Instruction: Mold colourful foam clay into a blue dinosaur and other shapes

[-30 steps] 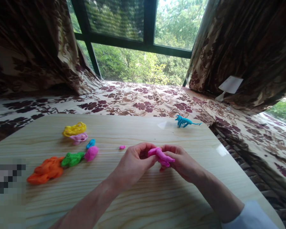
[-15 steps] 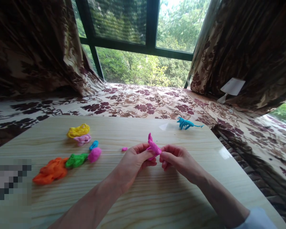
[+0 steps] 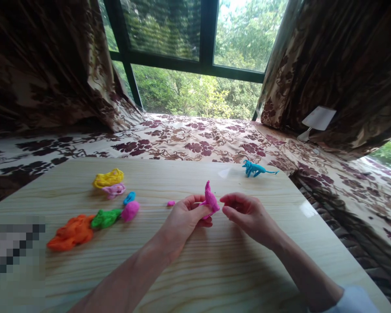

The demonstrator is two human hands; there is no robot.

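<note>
Between the thumb and fingers of my left hand (image 3: 190,213) is a pink modelling clay figure (image 3: 210,201), held above the table with a narrow piece pointing up. My right hand (image 3: 244,213) is just to the right of the figure, apart from it, with thumb and index finger parted and nothing seen between them. A small pink clay bit (image 3: 171,203) lies on the table left of my left hand. Further left is a larger pink clay lump (image 3: 130,211), touching a green clay lump (image 3: 106,218). My left fingers hide the lower part of the figure.
A blue clay animal (image 3: 256,168) with a long tail stands at the table's far right. On the left lie orange (image 3: 72,232), yellow (image 3: 108,178), pale pink (image 3: 114,190) and blue clay (image 3: 129,198). Behind the wooden table (image 3: 189,269) is a flowered cloth (image 3: 195,137) below a window.
My right hand has let go of the pink clay figure and moved slightly right, its thumb and index finger opening. The figure's tip has tilted more upright in my left hand.
</note>
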